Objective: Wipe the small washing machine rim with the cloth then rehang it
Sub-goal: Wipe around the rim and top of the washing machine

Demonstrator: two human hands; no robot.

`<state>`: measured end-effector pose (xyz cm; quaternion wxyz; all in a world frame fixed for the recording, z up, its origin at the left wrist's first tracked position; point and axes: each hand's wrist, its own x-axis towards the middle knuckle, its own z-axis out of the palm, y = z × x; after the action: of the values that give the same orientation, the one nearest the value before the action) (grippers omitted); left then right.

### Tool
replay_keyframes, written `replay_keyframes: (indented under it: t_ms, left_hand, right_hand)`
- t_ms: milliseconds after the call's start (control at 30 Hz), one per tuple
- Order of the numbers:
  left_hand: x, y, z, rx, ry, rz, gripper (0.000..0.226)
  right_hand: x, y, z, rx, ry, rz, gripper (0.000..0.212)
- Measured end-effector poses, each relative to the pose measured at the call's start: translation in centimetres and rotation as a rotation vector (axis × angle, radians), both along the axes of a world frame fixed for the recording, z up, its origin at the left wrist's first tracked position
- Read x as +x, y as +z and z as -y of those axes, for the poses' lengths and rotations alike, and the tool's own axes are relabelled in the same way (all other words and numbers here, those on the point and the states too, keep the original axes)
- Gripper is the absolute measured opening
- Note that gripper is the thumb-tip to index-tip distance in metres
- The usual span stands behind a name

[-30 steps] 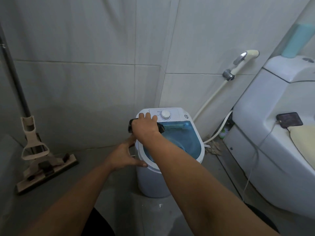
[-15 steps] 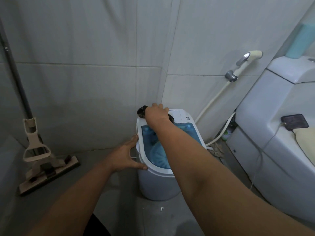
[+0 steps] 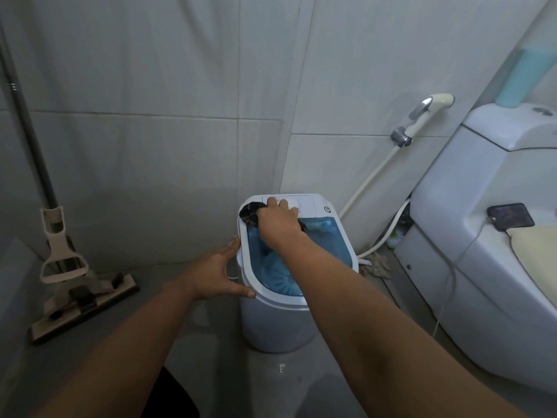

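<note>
The right hand is pressing a dark cloth onto the back left corner of the small washing machine's rim, its grip closed over the bunched fabric beside the control panel. The left hand is lying open and flat against the machine's left side, bracing it. The rim's long axis is running from the panel toward the person, so the unwiped stretch probably lies nearer than the cloth, down the left edge toward the bracing hand. A mop is leaning left of the machine.
</note>
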<state>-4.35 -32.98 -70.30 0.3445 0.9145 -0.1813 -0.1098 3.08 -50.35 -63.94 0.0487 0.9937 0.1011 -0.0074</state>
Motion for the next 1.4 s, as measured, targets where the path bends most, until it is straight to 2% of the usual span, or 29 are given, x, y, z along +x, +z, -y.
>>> replay_keyframes:
  t_ms: [233, 467, 633, 900, 1100, 1267, 1400]
  left_hand:
    - [0.3, 1.0, -0.2, 0.092, -0.034, 0.007, 0.137]
    - [0.7, 1.7, -0.1, 0.141, -0.103, 0.018, 0.133]
    - [1.1, 0.9, -0.2, 0.154, -0.071, -0.016, 0.143]
    - [1.0, 0.9, -0.2, 0.185, -0.045, -0.014, 0.145]
    - [0.9, 1.4, 0.0, 0.190, -0.063, -0.028, 0.143]
    - [0.9, 1.8, 0.1, 0.216, -0.062, -0.017, 0.143]
    - [1.0, 2.0, 0.2, 0.202, -0.067, -0.049, 0.144]
  right_hand:
    - [-0.1, 0.2, -0.1, -0.027, 0.015, 0.003, 0.037]
    - [3.4, 1.8, -1.0, 0.003, -0.031, -0.033, 0.043]
    - [6.3, 2.6, -1.3, 0.013, -0.083, -0.092, 0.048]
    - [7.9, 5.2, 0.7, -0.032, -0.021, -0.214, 0.027]
    - [5.9, 3.5, 1.6, -0.104, 0.092, -0.154, 0.046]
    - [4.4, 3.4, 2.7, -0.155, 0.203, -0.075, 0.039]
    - [5.2, 4.8, 3.7, -0.136, 0.098, -0.075, 0.035]
